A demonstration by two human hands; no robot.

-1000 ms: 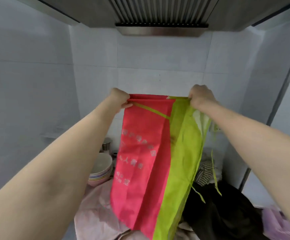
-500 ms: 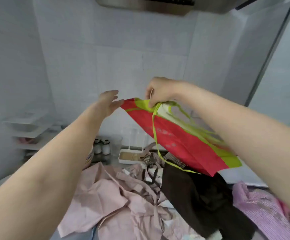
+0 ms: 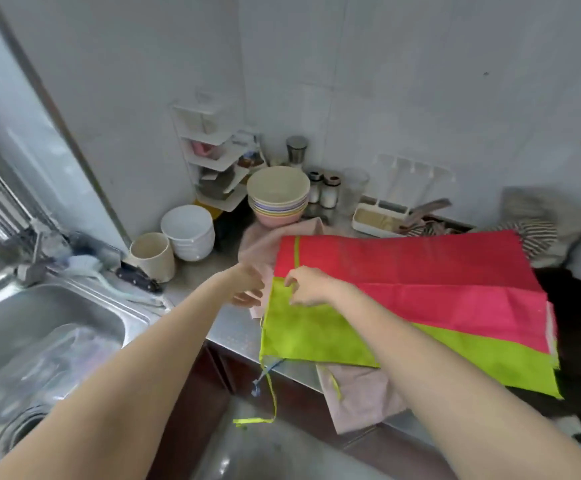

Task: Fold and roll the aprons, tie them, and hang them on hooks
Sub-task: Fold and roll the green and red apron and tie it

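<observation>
Both hands meet at the flat red-and-green apron's left edge.

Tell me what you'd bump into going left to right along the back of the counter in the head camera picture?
Steel sink → cream cup → white bowls → stack of pastel bowls → two shakers → white tray → striped cloth.

Apron flat on counter, sink left, stacked bowls behind by the wall.
</observation>
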